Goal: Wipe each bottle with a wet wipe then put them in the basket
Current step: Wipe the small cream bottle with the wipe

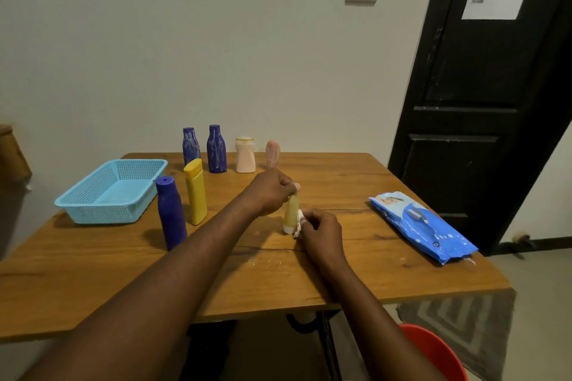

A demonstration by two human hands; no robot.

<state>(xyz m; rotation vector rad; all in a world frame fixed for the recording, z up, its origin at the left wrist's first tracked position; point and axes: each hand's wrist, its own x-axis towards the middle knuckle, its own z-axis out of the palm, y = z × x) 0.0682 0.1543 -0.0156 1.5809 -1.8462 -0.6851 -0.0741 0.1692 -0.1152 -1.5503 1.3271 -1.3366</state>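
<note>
Blue wipes pack [424,227], lettering illegible

Seven containers stand on one wooden table [340,182]: three dark blue bottles [191,146] [216,148] [171,213], one yellow bottle [195,192], one cream bottle [245,155], one pink tube [272,153] and one pale yellow tube [292,213]. Beside them are one light blue basket [93,209], one blue pack of wet wipes [424,226] and one crumpled wet wipe [298,224]. Two hands are in view, one left hand [269,192] and one right hand [322,232].
</note>
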